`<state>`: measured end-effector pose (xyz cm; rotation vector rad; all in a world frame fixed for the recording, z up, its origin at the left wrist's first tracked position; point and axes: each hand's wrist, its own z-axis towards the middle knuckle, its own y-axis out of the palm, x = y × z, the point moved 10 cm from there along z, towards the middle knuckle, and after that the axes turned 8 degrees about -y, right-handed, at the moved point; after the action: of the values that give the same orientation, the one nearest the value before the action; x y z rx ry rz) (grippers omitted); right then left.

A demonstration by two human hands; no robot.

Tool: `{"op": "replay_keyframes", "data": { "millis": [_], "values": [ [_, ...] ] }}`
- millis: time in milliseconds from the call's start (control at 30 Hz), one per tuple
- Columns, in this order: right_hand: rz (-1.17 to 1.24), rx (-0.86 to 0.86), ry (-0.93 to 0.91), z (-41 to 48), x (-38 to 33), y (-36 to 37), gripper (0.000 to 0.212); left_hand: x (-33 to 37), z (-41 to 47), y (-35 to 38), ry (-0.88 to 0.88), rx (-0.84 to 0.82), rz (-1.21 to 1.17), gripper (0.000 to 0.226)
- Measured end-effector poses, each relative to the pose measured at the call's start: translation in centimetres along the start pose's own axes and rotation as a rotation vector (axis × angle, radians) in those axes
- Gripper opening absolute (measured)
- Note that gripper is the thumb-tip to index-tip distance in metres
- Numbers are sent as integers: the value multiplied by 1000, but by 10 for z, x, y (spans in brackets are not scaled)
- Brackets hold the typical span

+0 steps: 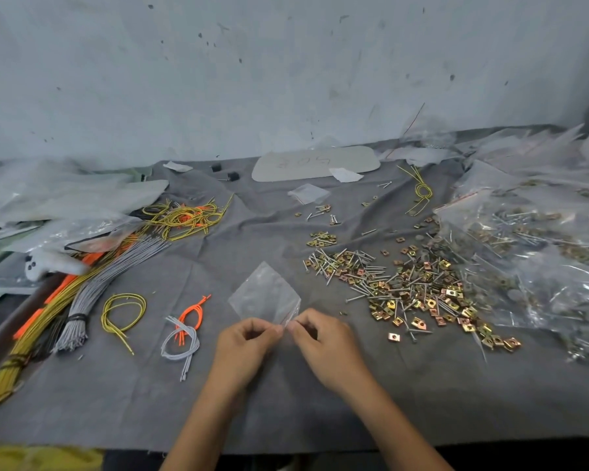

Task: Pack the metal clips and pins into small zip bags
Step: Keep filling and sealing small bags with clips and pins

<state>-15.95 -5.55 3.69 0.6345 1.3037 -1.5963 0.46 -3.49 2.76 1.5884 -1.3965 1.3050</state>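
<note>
Zip bag point(264, 295), where is it?
Low in the middle: a small square of clear, glossy film turned corner-up like a diamond, over the grey cloth point(116, 402)
And the hands?
The left hand point(244, 345) and right hand point(323, 341) meet at its near edge. Each has its fingers curled, thumb and forefinger pinching the thin plastic (the knuckles nearly touch)
The metal?
The clips and pins point(415, 287) lie loose just right of the bag: squarish brass-coloured clips, each with a hole, mixed with slim silvery pins. Beyond them, crinkled clear bags point(531, 249) hold more
To the left?
Limp cords point(181, 326) in grey and orange, near a yellow loop point(123, 311)
</note>
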Motion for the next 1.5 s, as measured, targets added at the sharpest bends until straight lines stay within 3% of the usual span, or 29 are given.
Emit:
{"op": "replay_keyframes", "data": {
  "millis": [167, 367, 467, 567, 767, 900, 1067, 1267, 1500],
  "values": [
    [-63, 24, -14, 3, -7, -2, 27, 12, -3, 3, 178, 192, 278, 21],
    [-124, 6, -14, -2, -12, 1, 26, 43, -6, -38, 280, 430, 383, 16],
    [-84, 51, -3, -2, -10, -3, 27, 59, -16, -19, 433, 323, 516, 10],
    [-95, 28, -27, -3, -13, 0, 28, 55, -23, 8, 518, 203, 736, 31],
    [-109, 89, 40, -4, -5, -7, 29, 66, -37, 8, 676, 241, 820, 20],
    [-102, 91, 13, -7, -7, -10, 24, 66, -35, 1, 664, 259, 867, 24],
    [-162, -68, -214, -10, -30, 8, 5, 54, -28, 0, 559, 252, 895, 15],
    [-383, -147, -282, -9, -33, 23, 35, 51, -23, 0, 482, 206, 898, 18],
    [-417, -129, -244, -8, -33, 23, 31, 63, -37, 5, 557, 210, 957, 19]
  ]
}}
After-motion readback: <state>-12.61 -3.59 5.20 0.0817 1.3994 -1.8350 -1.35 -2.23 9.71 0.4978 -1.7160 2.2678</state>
